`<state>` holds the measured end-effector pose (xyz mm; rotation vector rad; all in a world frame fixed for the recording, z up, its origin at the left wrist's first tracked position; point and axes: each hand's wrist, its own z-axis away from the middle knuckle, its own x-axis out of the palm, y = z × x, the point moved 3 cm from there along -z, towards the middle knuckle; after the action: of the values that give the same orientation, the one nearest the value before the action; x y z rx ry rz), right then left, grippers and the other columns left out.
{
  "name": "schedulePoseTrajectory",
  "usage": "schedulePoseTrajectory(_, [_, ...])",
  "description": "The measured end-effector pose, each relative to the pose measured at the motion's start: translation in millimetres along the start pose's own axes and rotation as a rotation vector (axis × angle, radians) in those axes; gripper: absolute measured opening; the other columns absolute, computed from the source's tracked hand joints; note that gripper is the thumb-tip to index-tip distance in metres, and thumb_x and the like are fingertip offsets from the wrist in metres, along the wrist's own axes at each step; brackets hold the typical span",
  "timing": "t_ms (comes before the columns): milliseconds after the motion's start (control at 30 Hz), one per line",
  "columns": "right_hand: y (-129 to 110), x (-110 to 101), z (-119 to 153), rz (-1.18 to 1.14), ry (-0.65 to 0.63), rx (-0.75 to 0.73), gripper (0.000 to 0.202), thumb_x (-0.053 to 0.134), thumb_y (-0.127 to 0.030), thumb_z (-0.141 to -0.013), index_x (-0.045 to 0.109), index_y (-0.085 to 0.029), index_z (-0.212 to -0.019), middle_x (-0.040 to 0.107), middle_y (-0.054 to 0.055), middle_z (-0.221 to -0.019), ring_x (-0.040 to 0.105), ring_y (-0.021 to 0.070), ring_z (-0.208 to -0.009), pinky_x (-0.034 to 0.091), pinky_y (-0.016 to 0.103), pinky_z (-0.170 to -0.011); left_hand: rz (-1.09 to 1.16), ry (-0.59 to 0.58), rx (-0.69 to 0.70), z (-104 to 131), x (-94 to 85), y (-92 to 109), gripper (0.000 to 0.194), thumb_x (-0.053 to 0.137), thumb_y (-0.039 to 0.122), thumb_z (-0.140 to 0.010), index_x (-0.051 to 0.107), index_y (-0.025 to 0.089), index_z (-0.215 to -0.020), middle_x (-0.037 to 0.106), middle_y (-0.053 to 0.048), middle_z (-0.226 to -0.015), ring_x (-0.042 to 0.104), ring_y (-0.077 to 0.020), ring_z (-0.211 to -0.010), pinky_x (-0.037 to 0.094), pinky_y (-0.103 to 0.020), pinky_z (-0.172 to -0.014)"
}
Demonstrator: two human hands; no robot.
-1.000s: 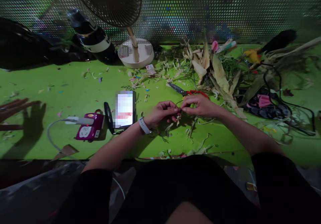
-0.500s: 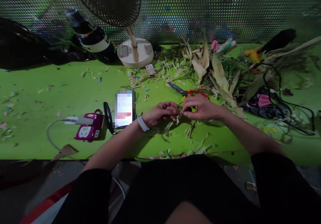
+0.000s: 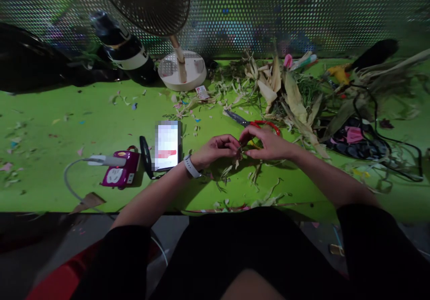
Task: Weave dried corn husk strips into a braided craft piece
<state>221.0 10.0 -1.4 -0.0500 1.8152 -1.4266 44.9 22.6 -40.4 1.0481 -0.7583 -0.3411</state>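
Observation:
Just above the green table, my left hand pinches a small piece of pale husk between thumb and fingertips; its exact shape is too small to make out. Facing it, my right hand has its thumb and index finger apart around the end of that piece. Red-handled scissors lie behind my right hand, blades pointing left. A yellow item shows partly under the right palm. Loose husk shreds are scattered below both hands.
Left of my hands are a lit phone and a purple power adapter with a white cable. A fan and dark bottle stand behind. Dry corn husks, a yellow glue gun and its black cord crowd the right.
My right thumb and index finger have parted from their pinch, and the index finger has risen. My left hand stays nearly in place, still pinching the husk piece.

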Motion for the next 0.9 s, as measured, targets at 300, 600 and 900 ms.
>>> schedulePoseTrajectory(300, [1, 7, -1, -0.183, 0.022, 0.06, 0.029, 0.063, -0.016, -0.072, 0.054, -0.017, -0.099, 0.065, 0.006, -0.097, 0.063, 0.0172, -0.089, 0.053, 0.037, -0.082, 0.051, 0.055, -0.031, 0, -2.2, -1, 0.015, 0.08, 0.016, -0.059, 0.072, 0.014, -0.071, 0.069, 0.0, -0.067, 0.061, -0.0074, -0.063, 0.047, -0.022, -0.069])
schedulePoseTrajectory(600, [3, 6, -2, -0.235, 0.028, 0.041, 0.028, 0.064, -0.014, -0.071, 0.056, -0.016, -0.098, 0.066, 0.004, -0.092, 0.064, 0.0148, -0.084, 0.054, 0.033, -0.078, 0.058, 0.053, -0.026, -2, -3.0, -2, 0.024, 0.087, 0.021, -0.055, 0.072, 0.013, -0.072, 0.07, 0.0, -0.066, 0.062, -0.0062, -0.061, 0.049, -0.019, -0.069])
schedulePoseTrajectory(900, [6, 5, -1, -0.292, 0.075, 0.063, 0.033, 0.068, -0.019, -0.073, 0.054, -0.017, -0.103, 0.065, 0.003, -0.091, 0.064, 0.0142, -0.082, 0.054, 0.031, -0.075, -0.015, 0.041, 0.048, -3, -11.3, 3, 0.026, 0.085, 0.02, -0.06, 0.07, 0.013, -0.08, 0.071, 0.0, -0.073, 0.065, -0.0077, -0.067, 0.052, -0.021, -0.073])
